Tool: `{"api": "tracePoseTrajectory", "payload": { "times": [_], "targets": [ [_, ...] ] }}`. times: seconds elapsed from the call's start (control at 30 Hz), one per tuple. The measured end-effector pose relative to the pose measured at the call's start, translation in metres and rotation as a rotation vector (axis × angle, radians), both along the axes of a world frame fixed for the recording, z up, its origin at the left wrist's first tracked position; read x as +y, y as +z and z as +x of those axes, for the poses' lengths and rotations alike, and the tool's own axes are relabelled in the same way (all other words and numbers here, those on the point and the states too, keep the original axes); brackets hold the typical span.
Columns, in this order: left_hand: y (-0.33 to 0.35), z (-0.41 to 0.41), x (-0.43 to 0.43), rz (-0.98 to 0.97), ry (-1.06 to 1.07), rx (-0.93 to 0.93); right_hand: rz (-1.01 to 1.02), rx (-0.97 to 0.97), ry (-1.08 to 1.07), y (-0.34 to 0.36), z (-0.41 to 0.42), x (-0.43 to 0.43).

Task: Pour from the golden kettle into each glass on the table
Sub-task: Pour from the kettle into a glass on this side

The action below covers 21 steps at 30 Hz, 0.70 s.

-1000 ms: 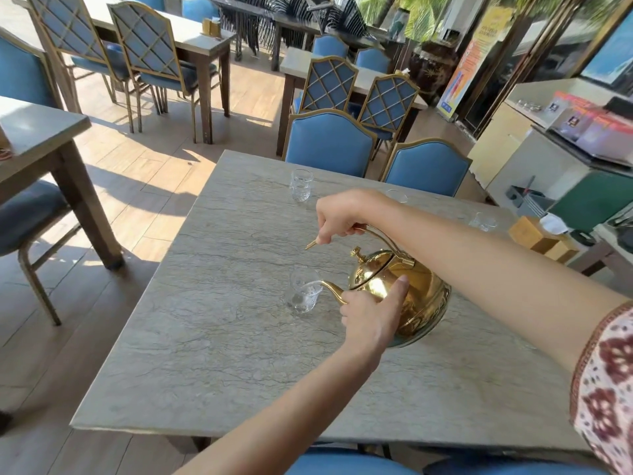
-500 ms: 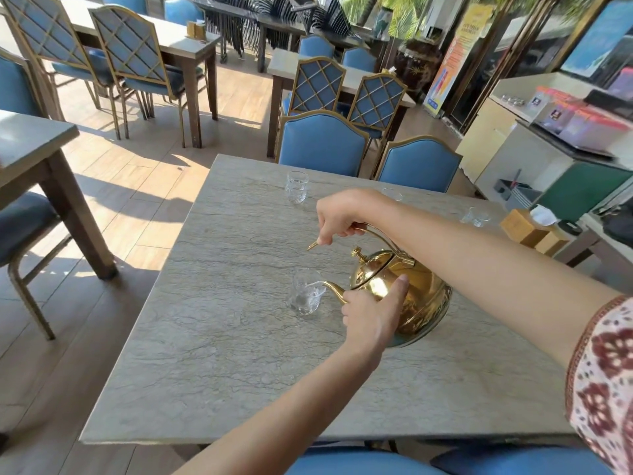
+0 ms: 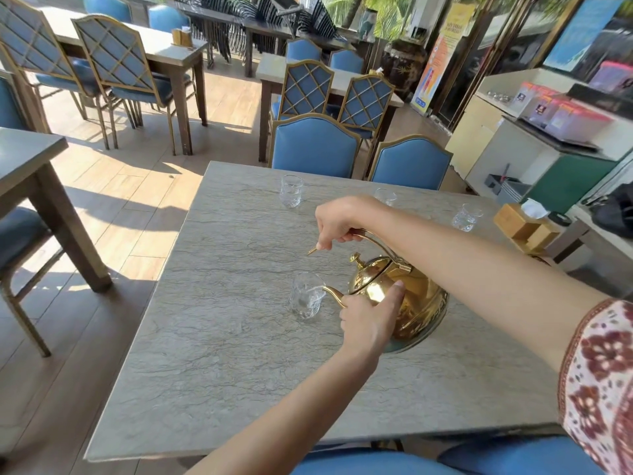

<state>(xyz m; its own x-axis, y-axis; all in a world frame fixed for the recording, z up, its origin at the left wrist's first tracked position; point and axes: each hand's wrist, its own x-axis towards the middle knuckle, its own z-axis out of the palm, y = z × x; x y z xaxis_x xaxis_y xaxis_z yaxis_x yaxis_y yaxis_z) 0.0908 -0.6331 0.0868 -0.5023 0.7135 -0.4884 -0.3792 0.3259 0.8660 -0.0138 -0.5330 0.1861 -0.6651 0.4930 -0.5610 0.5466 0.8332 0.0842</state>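
The golden kettle is tilted to the left above the grey stone table, its thin spout over the rim of a clear glass. My right hand grips the kettle's curved handle from above. My left hand presses against the kettle's front side near the lid. Three more glasses stand farther back: one at the far left, one half hidden behind my right wrist, one at the far right.
Two blue chairs stand at the table's far edge. A wooden tissue box sits at the table's right corner. Another table stands to the left, and a counter to the right.
The view has shifted slightly, showing more of the far glasses. The kettle stays tilted with its spout at the near glass, and both hands keep their hold.
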Motion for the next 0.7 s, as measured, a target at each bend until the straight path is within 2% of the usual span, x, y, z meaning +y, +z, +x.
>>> {"api": "tracePoseTrajectory", "payload": {
  "times": [0.3,0.5,0.7],
  "targets": [
    [-0.008,-0.002,-0.008,-0.058,-0.048,0.103,-0.087,0.119,-0.112,-0.008,0.016,0.001],
    [-0.021,0.003,-0.018,-0.130,-0.137,0.298,-0.190,0.311,-0.268,-0.018,0.062,0.011],
    [-0.013,0.015,-0.011,-0.123,-0.211,0.439,-0.236,0.499,-0.366,-0.009,0.105,0.022]
  ]
}}
